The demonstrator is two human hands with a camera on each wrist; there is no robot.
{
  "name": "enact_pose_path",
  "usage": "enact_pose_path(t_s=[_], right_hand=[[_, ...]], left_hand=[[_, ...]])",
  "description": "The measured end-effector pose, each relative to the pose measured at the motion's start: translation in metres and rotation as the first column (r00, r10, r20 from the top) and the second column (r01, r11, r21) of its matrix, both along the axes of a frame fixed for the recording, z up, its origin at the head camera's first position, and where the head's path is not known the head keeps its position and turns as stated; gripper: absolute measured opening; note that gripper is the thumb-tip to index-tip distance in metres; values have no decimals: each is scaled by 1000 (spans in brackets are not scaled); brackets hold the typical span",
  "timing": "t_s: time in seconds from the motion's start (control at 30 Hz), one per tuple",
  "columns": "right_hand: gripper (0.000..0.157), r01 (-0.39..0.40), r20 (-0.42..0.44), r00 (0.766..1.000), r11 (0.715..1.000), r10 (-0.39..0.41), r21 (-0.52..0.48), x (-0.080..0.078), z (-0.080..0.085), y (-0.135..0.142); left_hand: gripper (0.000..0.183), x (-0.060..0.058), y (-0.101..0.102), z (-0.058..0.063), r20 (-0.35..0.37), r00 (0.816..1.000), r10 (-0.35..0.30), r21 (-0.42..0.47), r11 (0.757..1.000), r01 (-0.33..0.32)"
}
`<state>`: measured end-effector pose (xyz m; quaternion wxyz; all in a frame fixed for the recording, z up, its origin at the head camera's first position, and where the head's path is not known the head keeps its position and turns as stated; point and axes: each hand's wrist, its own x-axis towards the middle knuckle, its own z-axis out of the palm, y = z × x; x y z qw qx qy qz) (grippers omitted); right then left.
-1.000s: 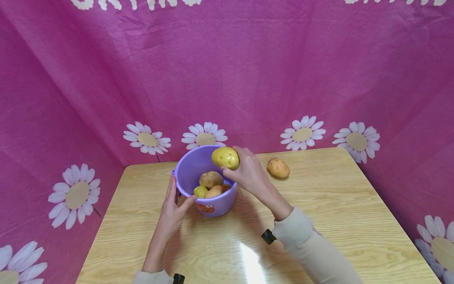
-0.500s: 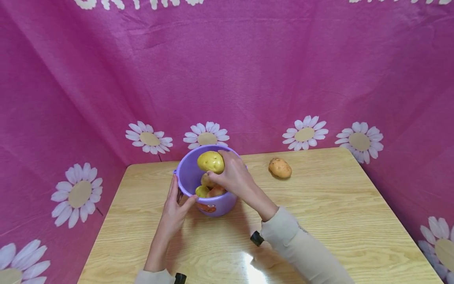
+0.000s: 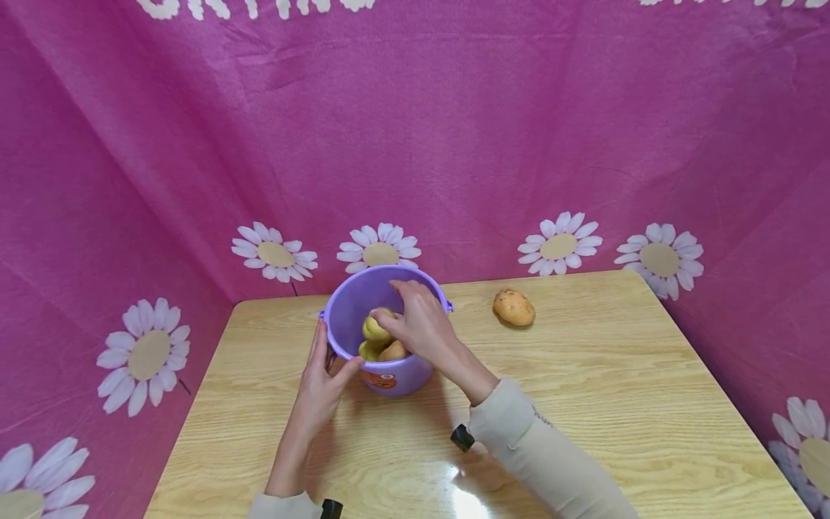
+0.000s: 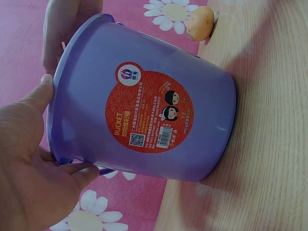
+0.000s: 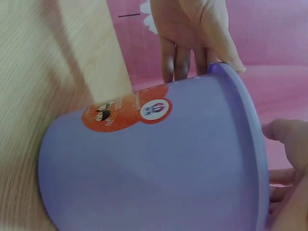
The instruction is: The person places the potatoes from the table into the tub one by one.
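Note:
A purple bucket (image 3: 398,376) with a red label stands on the table with several potatoes inside. My left hand (image 3: 320,382) grips its left rim, thumb at the near edge and fingers along the outer side; the left wrist view shows this hand (image 4: 33,159) on the rim. Over the mouth is my right hand (image 3: 418,321), thumb and fingers spread apart. Just under its thumb lies a yellow potato (image 3: 375,330), lower in the bucket. A brownish potato (image 3: 393,351) shows near the front wall. In the right wrist view, the bucket wall hides the contents beyond my right hand (image 5: 291,178).
Another potato (image 3: 514,308) lies on the wooden table (image 3: 583,375), right of the bucket near the back edge. A pink cloth (image 3: 454,144) with white daisies hangs behind and at both sides. The bucket's handle joint (image 3: 449,306) sticks out at its right.
My right hand has moved left and down into the bucket's mouth with the yellow potato and let it go onto the others. The left hand stays on the rim.

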<state>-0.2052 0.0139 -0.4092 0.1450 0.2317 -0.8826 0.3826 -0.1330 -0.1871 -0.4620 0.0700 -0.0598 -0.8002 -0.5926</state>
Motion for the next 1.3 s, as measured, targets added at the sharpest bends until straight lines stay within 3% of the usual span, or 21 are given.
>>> enact_pose_path(t_s=[0.27,0.5,0.87,1.3], right_hand=[[42,-3,-17,1000,999,3,33,0,-5,3],[40,-25,12,1000,1000,24,16,2,-6,6],[37,-31,-23,999,997,30,-71,1,-3,28],[39,35,15,999,991,-33,-132,-5,1,64]], left_hand=[[93,0,1,1,-13,1000,-1,5,1000,2],[92,-1,1,0,-11,1000,-2,16,1000,2],[93,0,1,1,-6,1000,0,12,1000,0],[93,-1,1,-1,-10,1000,3,11,1000,-3]])
